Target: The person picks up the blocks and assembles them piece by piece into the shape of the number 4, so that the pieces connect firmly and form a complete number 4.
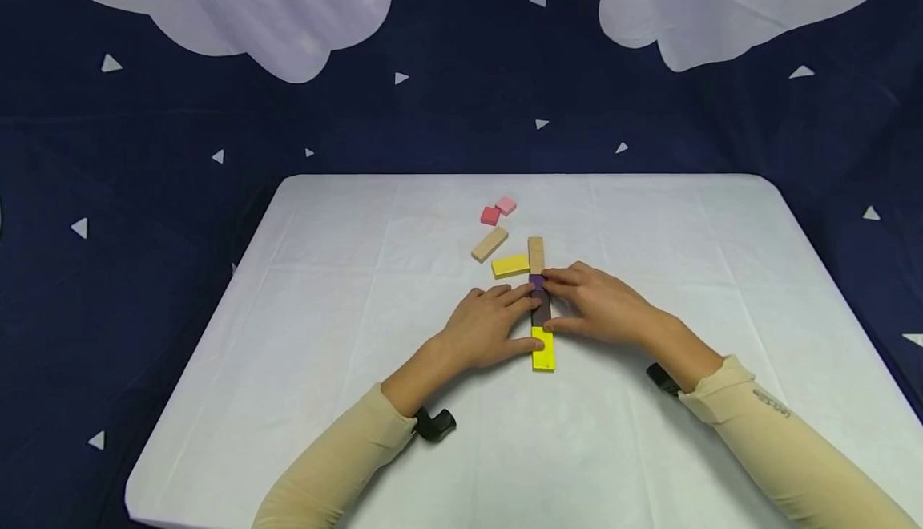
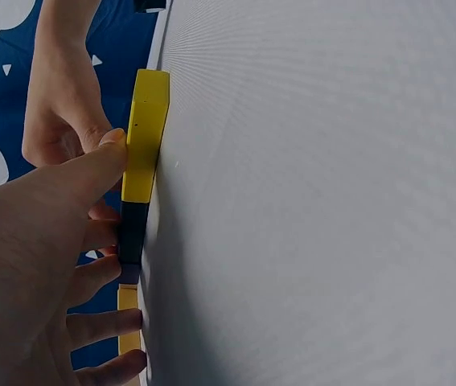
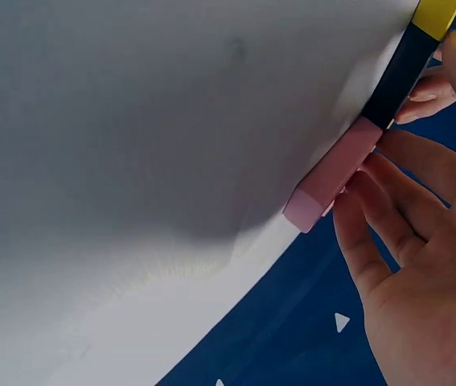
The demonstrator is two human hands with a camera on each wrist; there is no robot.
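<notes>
A straight row of blocks lies on the table. From far to near it has a plain wooden block (image 1: 536, 255), a purple block (image 1: 537, 281), a dark block (image 1: 541, 310) and a yellow block (image 1: 543, 357). My left hand (image 1: 490, 327) touches the row from the left, thumb at the yellow block, fingers spread towards the dark and purple ones. From the other side my right hand (image 1: 604, 302) touches it, fingertips at the purple block, thumb near the dark-yellow joint. In the right wrist view a pinkish block (image 3: 340, 165) adjoins the dark one beside the right fingers.
A second yellow block (image 1: 510, 266) lies left of the row, its end close to the wooden block. Beyond it are a loose wooden block (image 1: 489, 244), a red block (image 1: 490, 216) and a pink block (image 1: 506, 205). A white cloth covers the table (image 1: 346, 296); a dark patterned curtain (image 1: 461, 112) hangs behind.
</notes>
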